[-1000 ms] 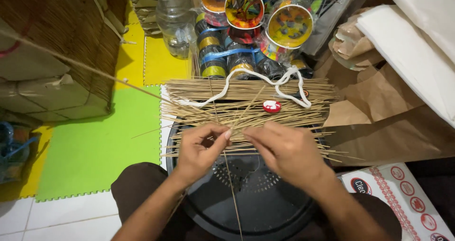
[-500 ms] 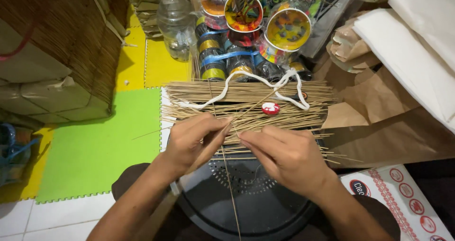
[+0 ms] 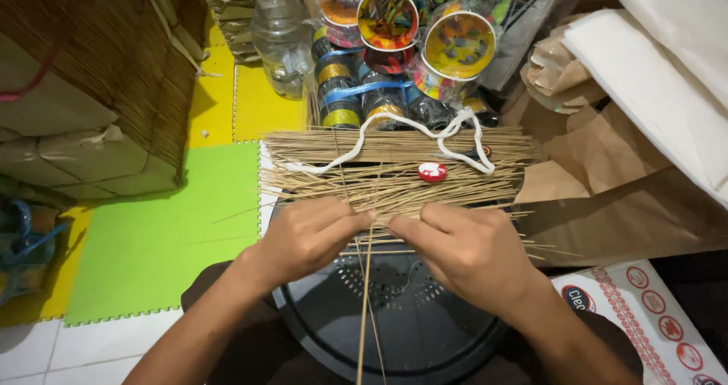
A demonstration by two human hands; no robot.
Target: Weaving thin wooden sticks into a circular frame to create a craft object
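A round black plastic tray (image 3: 425,339) with a perforated centre lies under both hands, carrying thin straw-coloured sticks (image 3: 394,169) heaped crosswise just beyond the fingertips. To the right of the right hand (image 3: 470,252), crumpled brown paper bags (image 3: 607,203) slump against folded white sheets (image 3: 667,67). Left of the left hand (image 3: 307,237), smooth green and yellow foam mats (image 3: 152,233) cover the floor beside a woven brown basket (image 3: 98,74). Beyond the sticks stand a clear plastic bottle (image 3: 280,40), dark tape rolls (image 3: 364,101) and colourful printed cups (image 3: 455,44). A white cord (image 3: 379,127) loops over the pile near a small red-and-white cap (image 3: 432,172). Both hands are closed together, pinching a few long sticks (image 3: 365,294) that trail toward the person's lap.
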